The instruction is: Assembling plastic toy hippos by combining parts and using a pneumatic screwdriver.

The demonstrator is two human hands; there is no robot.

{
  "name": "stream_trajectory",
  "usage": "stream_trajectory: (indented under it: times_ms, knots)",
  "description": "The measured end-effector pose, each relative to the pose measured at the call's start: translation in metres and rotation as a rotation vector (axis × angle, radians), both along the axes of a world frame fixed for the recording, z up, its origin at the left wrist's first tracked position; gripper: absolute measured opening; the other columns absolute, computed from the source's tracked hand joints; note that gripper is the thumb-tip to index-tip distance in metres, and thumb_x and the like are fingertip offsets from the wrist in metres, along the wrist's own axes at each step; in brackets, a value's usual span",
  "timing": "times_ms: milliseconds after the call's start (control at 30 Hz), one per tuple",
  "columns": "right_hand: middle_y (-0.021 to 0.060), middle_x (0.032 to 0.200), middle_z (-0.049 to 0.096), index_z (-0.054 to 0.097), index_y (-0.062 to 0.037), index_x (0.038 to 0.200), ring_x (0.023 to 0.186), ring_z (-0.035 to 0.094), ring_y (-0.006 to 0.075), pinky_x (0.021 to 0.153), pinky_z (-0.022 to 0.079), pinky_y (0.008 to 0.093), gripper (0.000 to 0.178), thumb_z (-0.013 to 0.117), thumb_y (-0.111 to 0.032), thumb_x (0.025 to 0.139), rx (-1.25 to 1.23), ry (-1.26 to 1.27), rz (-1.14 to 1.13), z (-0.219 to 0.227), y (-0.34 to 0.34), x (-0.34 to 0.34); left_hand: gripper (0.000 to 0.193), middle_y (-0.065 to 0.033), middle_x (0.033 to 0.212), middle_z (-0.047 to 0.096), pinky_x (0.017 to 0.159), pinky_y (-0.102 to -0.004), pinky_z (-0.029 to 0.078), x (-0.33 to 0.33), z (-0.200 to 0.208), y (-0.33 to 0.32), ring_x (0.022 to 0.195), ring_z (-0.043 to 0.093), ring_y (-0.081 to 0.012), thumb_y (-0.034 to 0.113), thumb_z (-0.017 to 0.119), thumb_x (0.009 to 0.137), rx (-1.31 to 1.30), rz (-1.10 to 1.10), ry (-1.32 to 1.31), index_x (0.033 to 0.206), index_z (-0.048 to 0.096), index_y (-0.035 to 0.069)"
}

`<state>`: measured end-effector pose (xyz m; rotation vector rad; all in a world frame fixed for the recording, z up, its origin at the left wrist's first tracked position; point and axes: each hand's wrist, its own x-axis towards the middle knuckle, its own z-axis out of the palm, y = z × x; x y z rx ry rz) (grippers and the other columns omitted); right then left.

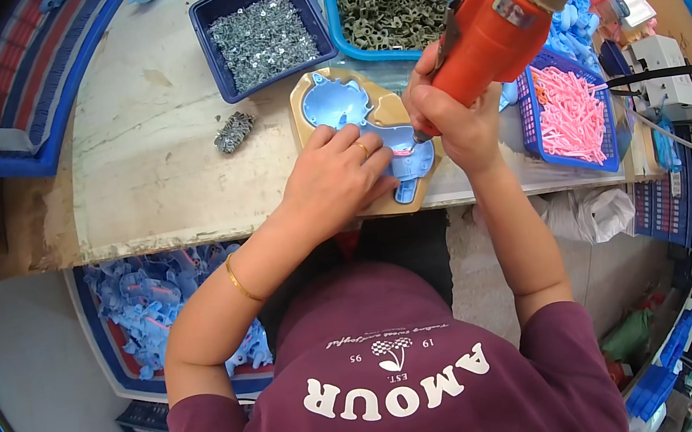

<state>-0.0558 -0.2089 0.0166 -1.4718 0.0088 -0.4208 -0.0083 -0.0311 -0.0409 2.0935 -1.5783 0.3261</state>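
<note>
A light-blue plastic shell with rounded hollows lies in a tan fixture near the table's front edge. My left hand is bent over the shell and holds it down, its fingertips close to a small pink strip inside the lower hollow. My right hand is wrapped round an orange power screwdriver, which slants down from the upper right. Its tip meets the shell's right part, beside the pink strip. Whether a screw sits under the tip is too small to tell.
Behind the fixture stand a dark-blue bin of small metal parts and a light-blue basket of dark metal clips. A little screw pile lies left. Rightward, a blue basket holds pink sticks. Blue shells fill a crate below the table.
</note>
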Motion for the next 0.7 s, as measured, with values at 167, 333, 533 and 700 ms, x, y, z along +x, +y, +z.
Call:
stream_trajectory:
  times_ms: [167,333,533,700]
  knots:
    - [0.0055,0.076,0.056,0.052,-0.0020,0.110,0.055,0.053,0.0101,0.046,0.040,0.0250,0.028,0.064,-0.002,0.085,-0.005,0.003,-0.033,-0.001,0.005,0.005,0.025,-0.0015,0.094,0.060,0.078,-0.0347,0.043,0.002,0.001,0.001,0.091,0.057,-0.0194,0.032,0.075,0.079,0.005,0.005,0.001,0.091,0.067,0.011]
    - [0.0041,0.080,0.059,0.051,-0.0005,0.121,0.061,0.056,0.0093,0.052,0.044,0.0246,0.036,0.066,-0.007,0.089,-0.083,0.080,0.052,0.024,0.011,0.007,0.030,-0.0013,0.097,0.062,0.079,-0.0344,0.044,0.000,0.003,0.004,0.092,0.057,-0.0202,0.031,0.076,0.078,-0.043,-0.008,0.030,0.099,0.069,0.012]
    - [0.0079,0.105,0.067,0.047,-0.0001,0.142,0.090,0.064,0.0143,0.083,0.051,0.0275,0.056,0.072,-0.017,0.095,-0.285,-0.258,0.077,0.077,0.034,0.029,0.030,-0.0026,0.110,0.066,0.089,-0.0360,0.047,-0.009,0.013,0.020,0.101,0.060,-0.0216,0.028,0.076,0.083,-0.134,0.052,0.066,0.106,0.068,0.011]
    - [0.0112,0.106,0.070,0.065,0.0021,0.122,0.097,0.065,0.0163,0.087,0.050,0.0291,0.034,0.069,-0.020,0.096,-0.682,-0.302,-0.421,0.147,-0.004,0.013,0.031,-0.0034,0.116,0.067,0.088,-0.0399,0.051,-0.009,0.013,0.037,0.103,0.062,-0.0261,0.018,0.077,0.082,-0.218,0.087,0.114,0.112,0.069,0.012]
